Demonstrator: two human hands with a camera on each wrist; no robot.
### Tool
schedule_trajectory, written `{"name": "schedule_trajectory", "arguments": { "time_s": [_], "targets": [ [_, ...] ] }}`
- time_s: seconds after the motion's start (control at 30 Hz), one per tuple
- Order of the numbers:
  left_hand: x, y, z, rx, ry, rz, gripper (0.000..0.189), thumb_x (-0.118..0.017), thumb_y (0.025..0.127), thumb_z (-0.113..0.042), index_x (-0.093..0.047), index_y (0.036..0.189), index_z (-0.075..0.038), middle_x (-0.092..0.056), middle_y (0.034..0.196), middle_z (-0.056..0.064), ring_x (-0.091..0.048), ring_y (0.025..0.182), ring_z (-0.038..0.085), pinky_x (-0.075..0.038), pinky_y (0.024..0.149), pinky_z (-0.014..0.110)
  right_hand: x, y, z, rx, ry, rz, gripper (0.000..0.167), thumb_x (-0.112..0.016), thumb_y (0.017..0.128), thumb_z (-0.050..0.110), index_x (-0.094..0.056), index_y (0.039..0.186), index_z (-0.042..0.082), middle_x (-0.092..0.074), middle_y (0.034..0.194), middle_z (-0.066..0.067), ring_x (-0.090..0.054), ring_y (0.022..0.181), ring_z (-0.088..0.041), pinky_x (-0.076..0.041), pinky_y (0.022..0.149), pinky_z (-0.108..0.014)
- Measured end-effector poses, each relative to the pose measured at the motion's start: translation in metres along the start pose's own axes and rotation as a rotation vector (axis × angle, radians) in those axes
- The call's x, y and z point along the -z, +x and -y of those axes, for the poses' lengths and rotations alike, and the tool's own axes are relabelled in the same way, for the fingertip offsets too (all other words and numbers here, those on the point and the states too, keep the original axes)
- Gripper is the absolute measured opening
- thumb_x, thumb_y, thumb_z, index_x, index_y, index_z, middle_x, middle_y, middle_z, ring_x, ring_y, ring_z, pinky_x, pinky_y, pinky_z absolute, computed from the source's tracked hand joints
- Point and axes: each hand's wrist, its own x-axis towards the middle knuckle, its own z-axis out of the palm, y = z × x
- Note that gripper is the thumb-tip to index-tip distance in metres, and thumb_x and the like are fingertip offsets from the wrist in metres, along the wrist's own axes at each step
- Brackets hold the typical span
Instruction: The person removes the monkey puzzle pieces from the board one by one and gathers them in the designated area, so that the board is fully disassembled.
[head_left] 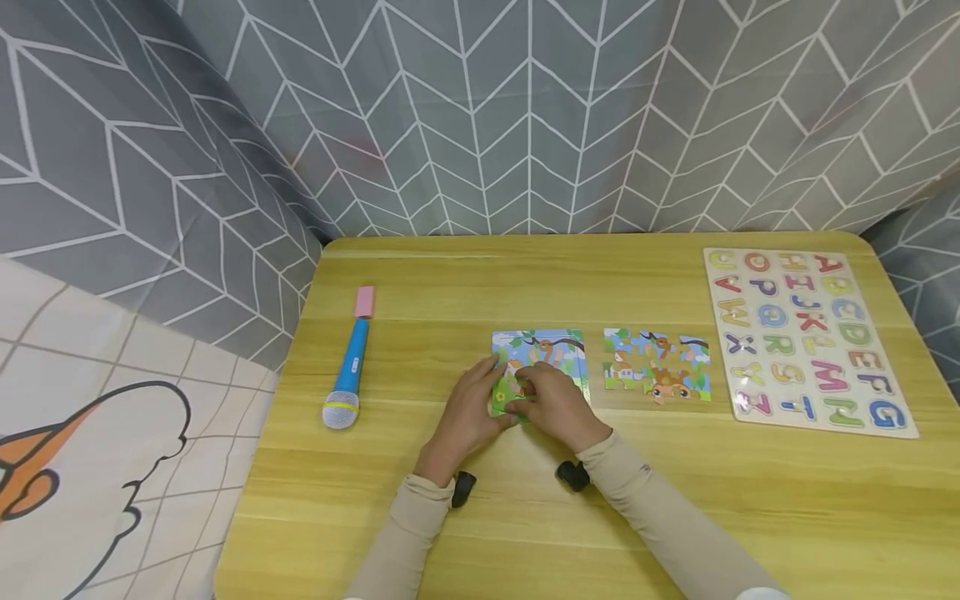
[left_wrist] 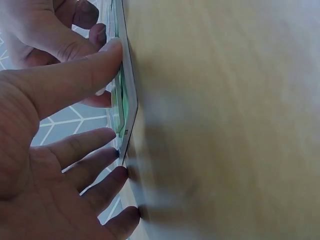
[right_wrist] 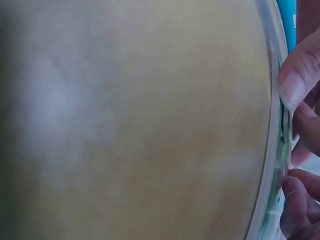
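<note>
A square picture-puzzle board [head_left: 573, 348] lies flat on the table, showing a branch, sky and grass. My left hand [head_left: 472, 404] rests along its left side, fingers fairly straight; in the left wrist view the left thumb [left_wrist: 85, 80] touches the near edge. Over the middle of the board, my right hand [head_left: 558, 406] has its thumb and fingers curled at a puzzle piece, mostly hidden beneath them. Curled right fingertips [right_wrist: 295, 197] meet the puzzle's surface in the right wrist view. Beside the board lie loose puzzle pieces [head_left: 660, 371], arranged with gaps into a similar picture.
A wooden alphabet board [head_left: 810, 342] lies at the right of the table [head_left: 420, 283]. To the left are a blue toy microphone [head_left: 351, 371] and a pink block [head_left: 364, 302]. A grey patterned curtain [head_left: 525, 117] hangs behind the table's far edge.
</note>
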Motion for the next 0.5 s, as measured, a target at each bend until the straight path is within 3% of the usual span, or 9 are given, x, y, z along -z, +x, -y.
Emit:
{"name": "schedule_trajectory", "arguments": {
  "time_s": [0.3, 0.5],
  "targets": [
    [0.0013, 0.0002, 0.0016, 0.002, -0.010, 0.003, 0.094, -0.086, 0.080, -0.029, -0.036, 0.155, -0.003, -0.025, 0.168, 0.010, -0.024, 0.156, 0.033, -0.018, 0.129, 0.051, -0.0034, 0.0033, -0.0005, -0.028, 0.018, 0.006, 0.055, -0.087, 0.076, 0.019, -0.066, 0.122, -0.002, -0.063, 0.092, -0.005, -0.057, 0.078, -0.015, -0.052, 0.071, -0.030],
    [0.0015, 0.0022, 0.0027, 0.006, 0.002, 0.007, 0.097, -0.086, 0.080, -0.030, -0.034, 0.156, -0.003, -0.023, 0.168, 0.009, -0.023, 0.156, 0.032, -0.017, 0.129, 0.053, -0.0036, 0.0037, -0.0010, -0.041, 0.028, 0.005, 0.041, -0.088, 0.076, 0.019, -0.068, 0.108, 0.003, -0.062, 0.091, -0.003, -0.056, 0.079, -0.015, -0.052, 0.073, -0.031]
  ]
}}
